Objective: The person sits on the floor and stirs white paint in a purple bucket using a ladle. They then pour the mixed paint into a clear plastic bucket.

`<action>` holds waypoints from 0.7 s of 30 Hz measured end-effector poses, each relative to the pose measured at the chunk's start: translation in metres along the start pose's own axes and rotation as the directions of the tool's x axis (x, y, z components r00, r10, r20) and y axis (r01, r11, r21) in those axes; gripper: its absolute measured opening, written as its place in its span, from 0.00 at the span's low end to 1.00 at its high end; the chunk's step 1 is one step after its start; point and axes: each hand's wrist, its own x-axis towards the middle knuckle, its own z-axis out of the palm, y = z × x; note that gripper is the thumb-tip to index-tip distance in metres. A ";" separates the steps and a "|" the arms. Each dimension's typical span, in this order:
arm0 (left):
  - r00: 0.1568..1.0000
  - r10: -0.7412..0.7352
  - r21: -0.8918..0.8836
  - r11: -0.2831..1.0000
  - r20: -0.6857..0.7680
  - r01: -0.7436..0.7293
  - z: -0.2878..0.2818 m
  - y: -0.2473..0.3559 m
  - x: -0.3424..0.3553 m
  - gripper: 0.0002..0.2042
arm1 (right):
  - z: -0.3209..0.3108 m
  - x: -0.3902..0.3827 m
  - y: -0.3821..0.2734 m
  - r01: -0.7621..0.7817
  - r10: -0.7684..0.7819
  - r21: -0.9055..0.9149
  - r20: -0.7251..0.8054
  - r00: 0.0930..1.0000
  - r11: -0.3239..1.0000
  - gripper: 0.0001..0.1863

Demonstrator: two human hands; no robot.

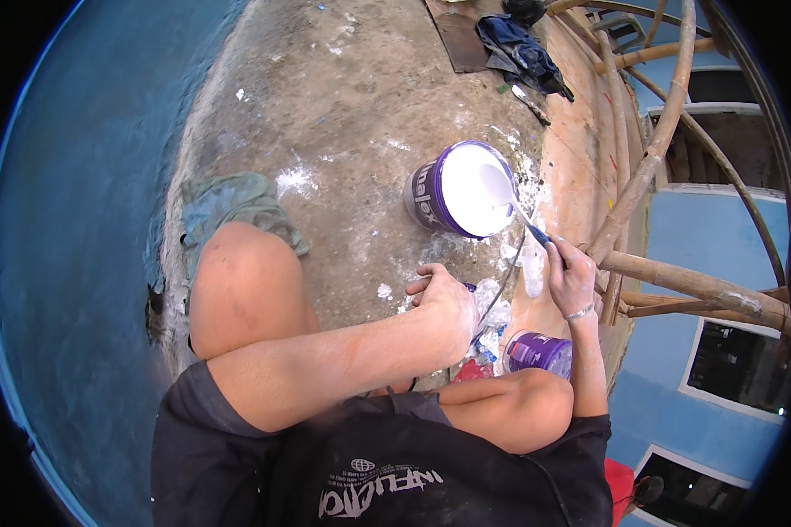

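A round bucket (424,195) with a purple rim stands on the ground in front of me, holding a smooth white paste (473,186). My right hand (573,274) is closed round the handle of a blue-handled tool (537,233). The tool's pale, white-smeared end reaches over the bucket's right rim; its exact shape there is hard to make out. My left hand (446,294) hangs nearer to me, below the bucket, dusted white, its fingers loosely bent and apart with nothing seen in them. A thin dark cord (504,285) runs between my hands.
A smaller purple tub (540,353) sits beside my right knee, near crumpled plastic (494,312). A greenish cloth (242,206) lies by the blue wall (88,220) at left. Bamboo poles (646,180) stand at right. Dark clothing (520,53) lies at the far end.
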 end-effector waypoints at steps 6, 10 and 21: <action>0.993 -0.112 -0.055 0.992 -0.025 0.110 0.002 -0.001 0.001 0.22 | 0.051 0.031 0.010 0.238 -0.192 -0.214 0.214 0.958 0.948 0.04; 0.996 -0.091 -0.017 0.996 -0.012 0.091 0.002 -0.002 -0.005 0.23 | 0.080 0.053 0.020 0.205 -0.100 -0.275 0.354 0.930 0.939 0.09; 0.986 -0.162 -0.033 0.986 -0.048 0.161 0.006 -0.001 0.002 0.19 | 0.098 0.085 0.036 -0.241 0.170 0.081 0.501 0.849 0.967 0.18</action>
